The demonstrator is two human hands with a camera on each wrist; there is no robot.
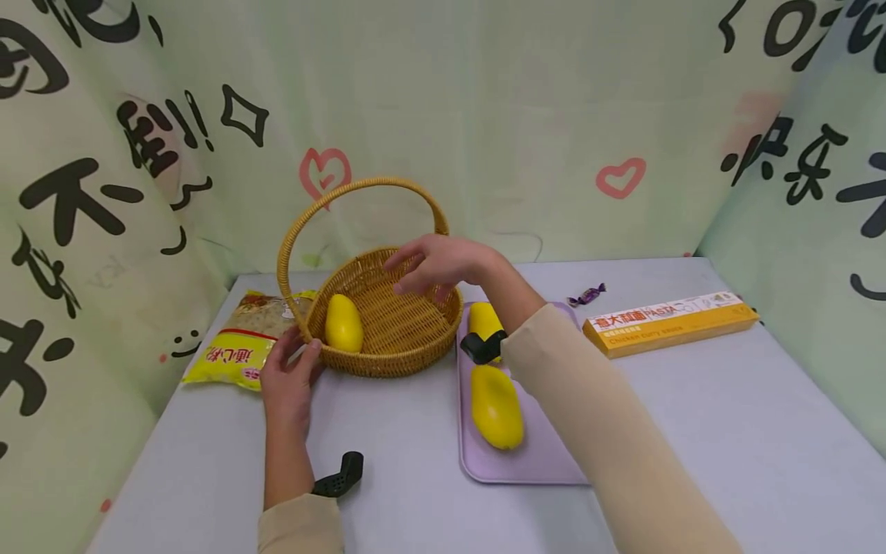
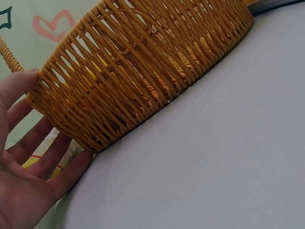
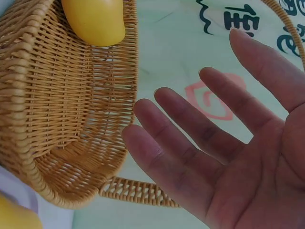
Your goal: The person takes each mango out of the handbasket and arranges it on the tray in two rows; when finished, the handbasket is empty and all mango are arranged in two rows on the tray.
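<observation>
A wicker basket (image 1: 391, 362) with a tall arched handle stands on the table, one yellow mango (image 1: 344, 323) lying at its left inside. My left hand (image 1: 291, 377) holds the basket's left side near the handle's foot; in the left wrist view the thumb is at the rim and the other fingers lie along the wall. Above the basket's right part hovers my right hand (image 1: 446, 265), fingers spread and holding nothing, as the right wrist view also shows. Two more yellow mangoes lie on a purple tray (image 1: 477, 467); the nearer mango (image 1: 497, 408) is in full view, the farther mango (image 1: 484, 317) partly behind my right wrist.
Left of the basket lies a yellow food packet (image 1: 231, 350), partly behind my left hand. Right of the tray are a purple-wrapped candy (image 1: 587, 295) and a long orange and white box (image 1: 671, 323). A printed curtain (image 1: 526, 138) encloses the table's back and sides.
</observation>
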